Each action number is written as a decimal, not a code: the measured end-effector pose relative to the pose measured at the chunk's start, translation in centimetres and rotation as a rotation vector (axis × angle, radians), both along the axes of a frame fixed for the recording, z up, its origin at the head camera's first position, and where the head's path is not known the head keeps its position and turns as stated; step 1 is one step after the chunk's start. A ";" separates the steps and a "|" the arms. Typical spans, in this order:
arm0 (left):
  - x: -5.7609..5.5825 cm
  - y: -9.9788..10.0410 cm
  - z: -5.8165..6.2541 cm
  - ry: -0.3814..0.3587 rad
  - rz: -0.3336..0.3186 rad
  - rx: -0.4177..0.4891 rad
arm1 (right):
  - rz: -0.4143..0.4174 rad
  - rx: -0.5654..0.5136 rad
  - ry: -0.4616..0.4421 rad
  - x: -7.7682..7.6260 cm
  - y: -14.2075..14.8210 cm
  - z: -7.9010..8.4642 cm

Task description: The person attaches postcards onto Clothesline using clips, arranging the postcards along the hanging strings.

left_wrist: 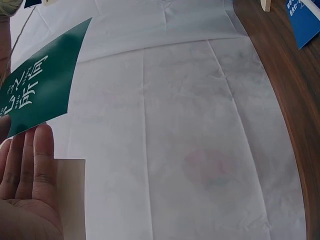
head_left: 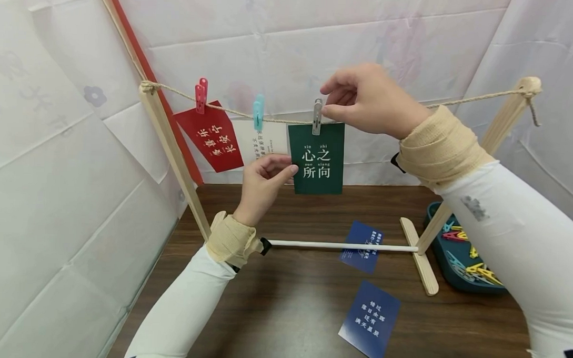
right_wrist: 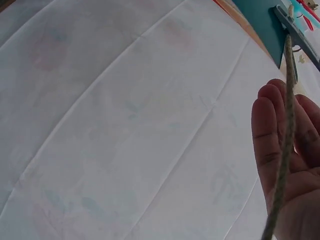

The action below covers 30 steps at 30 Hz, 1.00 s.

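A green card [head_left: 315,180] with white characters hangs from the rope, held at its top edge by a grey clothespin [head_left: 316,117]. My left hand [head_left: 262,183] pinches the card's left edge, thumb in front and fingers behind; the left wrist view shows these fingers [left_wrist: 44,150] at its border. Beside the clothespin, my right hand [head_left: 370,100] has its thumb tip close to the clip and its fingers loosely bent around nothing. Further left on the rope, a pink clothespin [head_left: 201,96] holds a tilted red card [head_left: 216,155] and a light blue clothespin [head_left: 258,112] holds a cream card [head_left: 245,140], partly hidden.
The rope [right_wrist: 282,185] runs between two wooden posts joined by a white rod [head_left: 312,244]. Two blue cards lie on the table, one [head_left: 369,321] nearer me and one [head_left: 359,260] under the rod. A dark green tray [head_left: 458,280] of colourful clothespins stands at right, partly behind my arm.
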<state>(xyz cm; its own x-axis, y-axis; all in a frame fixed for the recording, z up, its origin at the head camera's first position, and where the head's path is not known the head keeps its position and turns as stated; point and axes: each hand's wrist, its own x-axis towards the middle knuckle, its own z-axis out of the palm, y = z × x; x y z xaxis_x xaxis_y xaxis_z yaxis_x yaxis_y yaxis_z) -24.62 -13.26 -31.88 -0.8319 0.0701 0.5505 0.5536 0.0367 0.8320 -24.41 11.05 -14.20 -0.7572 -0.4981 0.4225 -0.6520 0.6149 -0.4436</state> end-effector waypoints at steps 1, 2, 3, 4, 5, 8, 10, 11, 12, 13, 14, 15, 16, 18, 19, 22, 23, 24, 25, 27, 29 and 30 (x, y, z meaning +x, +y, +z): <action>0.1 0.0 0.0 0.002 0.003 -0.003 | -0.002 -0.006 0.016 0.1 0.2 0.0; 0.1 -0.1 0.0 0.001 0.005 -0.005 | -0.002 -0.014 0.033 0.2 0.3 -0.1; 0.2 -0.1 0.0 -0.002 0.009 -0.007 | -0.002 -0.023 0.051 0.4 0.5 -0.1; 0.2 -0.2 -0.1 -0.006 0.015 -0.011 | -0.001 -0.034 0.070 0.5 0.7 -0.2; 0.3 -0.3 -0.1 -0.009 0.019 -0.011 | 0.000 -0.042 0.096 0.7 0.8 -0.3; 0.6 -0.5 -0.1 -0.019 0.033 -0.015 | 0.003 -0.063 0.186 1.3 1.4 -0.5; 0.7 -0.7 -0.1 -0.017 0.043 -0.023 | 0.000 -0.083 0.228 1.7 1.8 -0.7; 0.7 -0.8 -0.1 -0.014 0.044 -0.026 | -0.002 -0.091 0.247 1.9 2.0 -0.8; 0.7 -1.0 -0.1 -0.011 0.045 -0.031 | -0.002 -0.102 0.259 2.1 2.2 -1.0; 0.8 -1.1 -0.1 -0.009 0.046 -0.038 | -0.002 -0.112 0.271 2.3 2.4 -1.1; 0.8 -1.2 -0.2 -0.005 0.046 -0.046 | 0.001 -0.123 0.274 2.4 2.6 -1.3; 0.8 -1.3 -0.2 0.000 0.048 -0.055 | 0.003 -0.132 0.277 2.6 2.7 -1.4; 0.8 -1.4 -0.3 0.004 0.048 -0.063 | 0.007 -0.139 0.281 2.7 2.9 -1.6; 0.9 -1.5 -0.5 0.012 0.039 -0.071 | 0.020 -0.154 0.287 2.9 3.2 -2.0; 0.9 -1.6 -0.6 0.017 0.035 -0.075 | 0.029 -0.163 0.289 3.0 3.3 -2.3; 1.1 -1.6 -0.8 0.024 0.017 -0.079 | 0.047 -0.181 0.299 3.2 3.9 -3.1; 1.2 -1.6 -0.9 0.021 0.009 -0.078 | 0.048 -0.182 0.304 3.3 4.1 -3.3; 1.3 -1.6 -1.0 0.020 0.003 -0.080 | 0.045 -0.181 0.305 3.3 4.3 -3.6; 1.4 -1.5 -1.1 0.020 0.000 -0.086 | 0.043 -0.180 0.307 3.3 4.6 -3.9; 1.6 -1.4 -1.3 0.016 -0.010 -0.096 | 0.033 -0.178 0.307 3.4 5.0 -4.5; 1.8 -1.3 -1.6 0.012 -0.021 -0.110 | 0.026 -0.187 0.298 3.4 5.4 -5.1; 1.9 -1.2 -1.8 0.009 -0.025 -0.119 | 0.023 -0.194 0.294 3.4 5.6 -5.4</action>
<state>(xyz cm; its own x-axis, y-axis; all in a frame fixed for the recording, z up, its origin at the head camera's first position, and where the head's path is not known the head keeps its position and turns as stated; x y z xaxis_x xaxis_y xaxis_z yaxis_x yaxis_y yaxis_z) -22.74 -14.48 -33.64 -0.8239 0.1560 0.5448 0.5634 0.1206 0.8174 -20.96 16.64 -19.63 -0.5784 -0.4027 0.7094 -0.7821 0.5210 -0.3420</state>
